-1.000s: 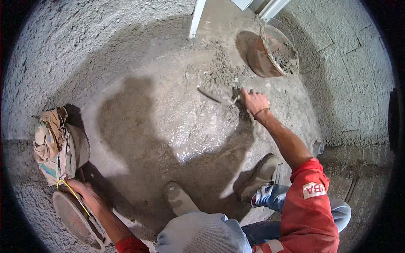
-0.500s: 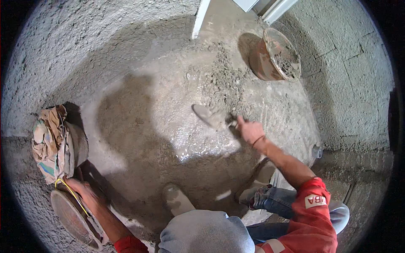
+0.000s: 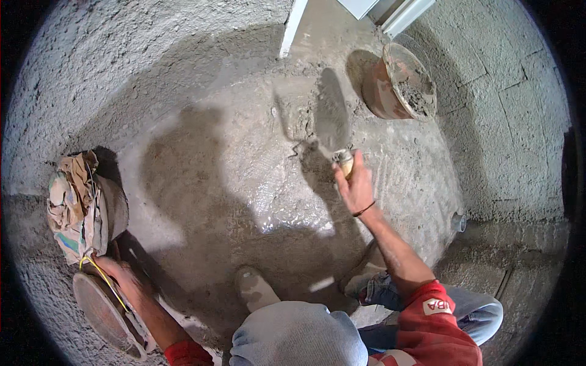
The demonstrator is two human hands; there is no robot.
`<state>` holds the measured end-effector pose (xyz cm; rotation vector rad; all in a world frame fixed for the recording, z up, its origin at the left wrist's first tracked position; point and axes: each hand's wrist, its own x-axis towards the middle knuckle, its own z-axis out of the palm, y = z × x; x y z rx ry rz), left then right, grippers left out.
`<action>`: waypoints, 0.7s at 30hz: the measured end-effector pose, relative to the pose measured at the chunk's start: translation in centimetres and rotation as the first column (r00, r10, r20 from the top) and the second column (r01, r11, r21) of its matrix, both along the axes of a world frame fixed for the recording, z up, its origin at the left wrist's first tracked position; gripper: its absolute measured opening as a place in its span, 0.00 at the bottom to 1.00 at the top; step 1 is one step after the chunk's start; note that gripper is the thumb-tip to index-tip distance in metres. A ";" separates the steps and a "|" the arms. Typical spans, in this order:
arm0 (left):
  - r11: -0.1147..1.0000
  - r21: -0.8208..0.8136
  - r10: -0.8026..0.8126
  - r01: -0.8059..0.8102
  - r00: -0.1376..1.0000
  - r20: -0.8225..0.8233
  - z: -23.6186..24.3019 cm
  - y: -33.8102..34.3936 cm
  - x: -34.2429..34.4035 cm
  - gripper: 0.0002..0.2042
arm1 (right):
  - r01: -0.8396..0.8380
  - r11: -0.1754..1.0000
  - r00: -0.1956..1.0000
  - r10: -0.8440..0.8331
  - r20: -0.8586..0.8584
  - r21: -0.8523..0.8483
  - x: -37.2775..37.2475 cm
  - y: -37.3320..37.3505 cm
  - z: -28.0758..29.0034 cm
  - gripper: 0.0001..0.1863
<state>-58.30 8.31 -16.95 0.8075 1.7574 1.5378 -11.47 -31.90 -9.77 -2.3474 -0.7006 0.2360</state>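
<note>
Wet grey mortar floor (image 3: 256,201) glistens; trowel (image 3: 331,122) blade dull metal, handle wooden; walls (image 3: 122,55) rough render; bucket (image 3: 390,91) matt, cement-caked

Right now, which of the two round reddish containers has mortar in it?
The reddish bucket at the upper right, beyond the trowel in the right hand. The other, a shallow pan by the left hand, shows none.

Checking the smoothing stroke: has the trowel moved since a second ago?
Yes. The trowel in the right hand has swung from lying leftward to pointing away from the person, beside the reddish bucket.
</note>
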 end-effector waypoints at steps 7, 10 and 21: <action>0.999 -0.028 -0.031 0.033 0.997 0.077 1.3 -0.9 2.6 0.23 | -0.091 0.760 0.993 0.115 -0.005 -0.644 0.3 -1.5 -3.7 0.15; 1.000 -0.023 -0.016 0.018 0.998 0.067 2.8 -0.8 0.4 0.24 | -0.174 0.938 0.980 0.133 -0.149 -0.301 -2.2 2.4 1.5 0.13; 0.996 -0.069 -0.045 0.059 0.979 0.197 1.6 -0.9 1.2 0.24 | -0.154 0.800 0.947 0.287 0.145 -0.580 -0.8 -1.2 -2.2 0.13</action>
